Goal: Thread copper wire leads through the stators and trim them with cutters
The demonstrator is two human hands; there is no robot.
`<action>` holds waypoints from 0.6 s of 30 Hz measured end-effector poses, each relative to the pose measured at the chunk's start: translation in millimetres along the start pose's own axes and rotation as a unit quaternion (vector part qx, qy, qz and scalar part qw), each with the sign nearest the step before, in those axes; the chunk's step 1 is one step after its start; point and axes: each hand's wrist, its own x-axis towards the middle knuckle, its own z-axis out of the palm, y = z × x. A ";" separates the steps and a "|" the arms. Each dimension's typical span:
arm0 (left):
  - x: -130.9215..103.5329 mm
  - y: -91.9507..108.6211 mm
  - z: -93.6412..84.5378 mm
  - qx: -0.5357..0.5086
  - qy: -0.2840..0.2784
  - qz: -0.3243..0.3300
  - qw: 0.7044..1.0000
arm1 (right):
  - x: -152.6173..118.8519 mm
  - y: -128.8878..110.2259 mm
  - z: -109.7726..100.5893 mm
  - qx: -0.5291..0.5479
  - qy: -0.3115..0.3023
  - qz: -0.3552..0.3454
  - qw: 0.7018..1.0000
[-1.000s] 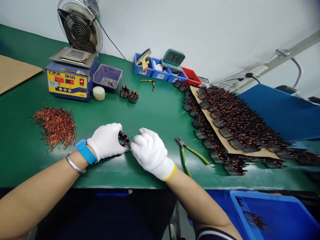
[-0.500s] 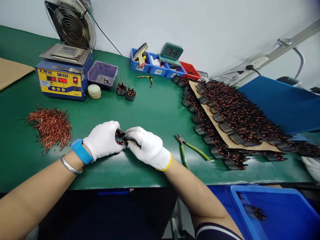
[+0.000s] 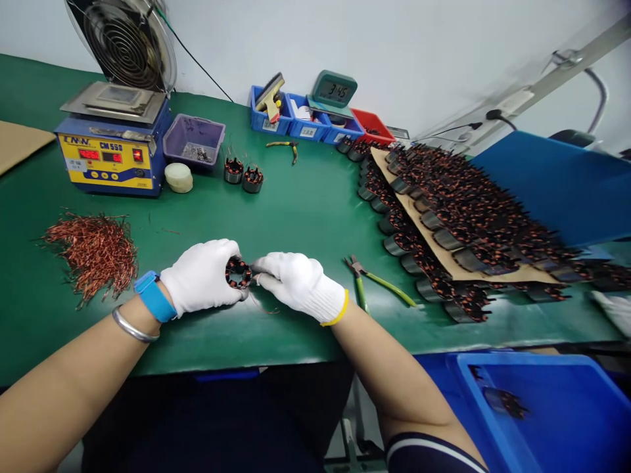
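Observation:
My left hand (image 3: pixel 204 276), in a white glove, grips a round black stator with copper windings (image 3: pixel 238 273) above the green table. At the stator's right side is my right hand (image 3: pixel 290 279), also gloved, its thumb and forefinger pinched together; what they hold, if anything, is too small to tell. A thin copper wire (image 3: pixel 266 309) trails below the right fingertips. Green-handled cutters (image 3: pixel 362 279) lie open to the right of my right hand. Left of my left hand is a heap of copper wire scraps (image 3: pixel 93 256).
Behind stand a blue and yellow soldering pot (image 3: pixel 111 157), a purple bin (image 3: pixel 194 144), two stators (image 3: pixel 242 174), yellow pliers (image 3: pixel 286 146) and blue bins (image 3: pixel 305 125). Many stators (image 3: pixel 473 203) are stacked on cardboard at right. A blue crate (image 3: pixel 566 414) sits below the table edge.
The stator has turned so its round opening faces the camera more. My right hand has shifted slightly right, and a loose wire now shows beneath it. The view has moved a little.

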 end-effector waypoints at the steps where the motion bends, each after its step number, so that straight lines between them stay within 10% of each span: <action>1: -0.4 1.0 -0.1 -0.007 -0.001 0.000 1.000 | -0.2 -0.9 -0.1 -0.015 -0.005 0.005 1.000; 7: -4.7 4.5 -5.0 -0.277 0.003 -0.082 0.957 | -6.5 0.3 0.6 0.100 0.095 0.020 0.990; 11: -5.3 3.8 -2.1 -0.605 -0.193 -0.148 0.758 | -9.7 3.2 -3.6 0.178 0.157 0.014 0.971; 13: -4.5 5.4 1.8 -0.639 -0.245 -0.183 0.706 | -9.7 2.8 -8.0 0.152 0.113 0.024 0.982; 18: -10.1 11.0 4.2 -0.615 -0.114 -0.099 0.774 | -8.6 5.9 -18.3 0.164 0.031 0.052 0.985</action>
